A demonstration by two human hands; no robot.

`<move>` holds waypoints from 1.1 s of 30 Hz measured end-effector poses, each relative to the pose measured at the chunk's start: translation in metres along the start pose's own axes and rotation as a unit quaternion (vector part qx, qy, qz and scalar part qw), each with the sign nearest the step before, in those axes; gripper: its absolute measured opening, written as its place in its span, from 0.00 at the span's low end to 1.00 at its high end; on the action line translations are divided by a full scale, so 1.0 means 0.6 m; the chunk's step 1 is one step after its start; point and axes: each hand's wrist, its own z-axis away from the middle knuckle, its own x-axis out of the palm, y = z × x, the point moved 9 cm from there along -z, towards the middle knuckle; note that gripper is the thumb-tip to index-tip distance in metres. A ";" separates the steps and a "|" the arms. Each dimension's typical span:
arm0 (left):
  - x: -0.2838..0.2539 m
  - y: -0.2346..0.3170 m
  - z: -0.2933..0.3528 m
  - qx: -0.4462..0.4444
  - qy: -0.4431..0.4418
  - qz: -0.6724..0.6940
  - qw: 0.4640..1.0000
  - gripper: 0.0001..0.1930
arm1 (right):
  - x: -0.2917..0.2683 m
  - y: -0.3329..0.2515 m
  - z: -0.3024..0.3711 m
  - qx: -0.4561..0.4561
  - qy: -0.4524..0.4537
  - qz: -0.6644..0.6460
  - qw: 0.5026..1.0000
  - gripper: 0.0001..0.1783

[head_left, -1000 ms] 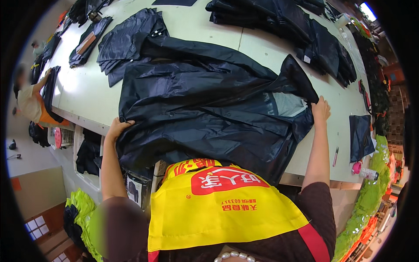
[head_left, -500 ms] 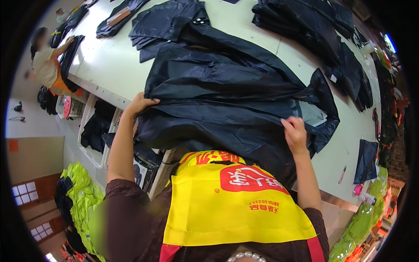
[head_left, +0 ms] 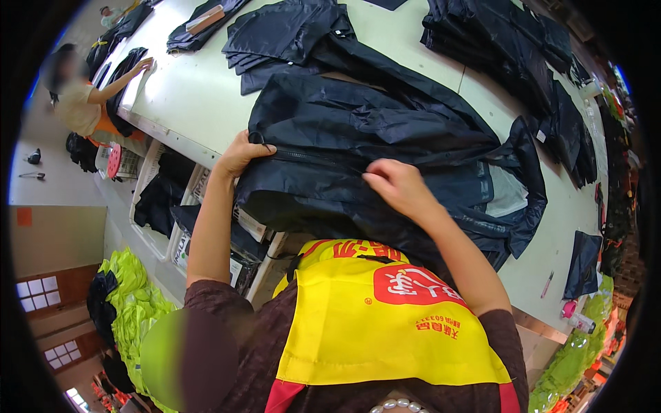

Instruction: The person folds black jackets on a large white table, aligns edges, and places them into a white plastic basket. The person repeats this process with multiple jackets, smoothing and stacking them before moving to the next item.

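A dark navy jacket (head_left: pixel 330 117) of thin, slightly shiny cloth lies spread across the table in front of me, its pale lining (head_left: pixel 507 193) showing at the right end. A zipper (head_left: pixel 306 158) runs along its middle. At the jacket's left edge, my left hand (head_left: pixel 241 155) is closed on the cloth beside the zipper's end, thumb on top. My right hand (head_left: pixel 401 187) is over the middle of the zipper line, thumb and fingers pinched together; what they hold is too small to make out.
Folded dark garments (head_left: pixel 275 38) lie beyond the jacket, with more piles (head_left: pixel 496 55) at the far right. White crates (head_left: pixel 148 224) with dark cloth stand below the table's left edge. A pen (head_left: pixel 547 284) and a small bottle (head_left: pixel 580 318) are at right. Another person (head_left: pixel 79 103) works at far left.
My right hand has moved left along the jacket from near the lining to mid-zipper. My left hand stays at the left edge. The jacket's front lies flatter, with the zipper teeth showing.
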 end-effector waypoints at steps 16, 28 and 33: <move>0.039 0.016 0.026 0.041 0.034 0.080 0.995 0.20 | 0.138 0.040 -0.095 0.170 -0.114 -0.066 0.977 0.14; -0.052 -0.035 -0.005 0.054 0.150 -0.151 0.976 0.12 | -0.290 0.273 0.128 0.300 0.038 0.358 0.883 0.08; -0.039 -0.087 -0.073 0.043 0.146 -0.274 0.950 0.18 | -0.447 0.352 0.253 0.279 0.045 0.374 0.883 0.12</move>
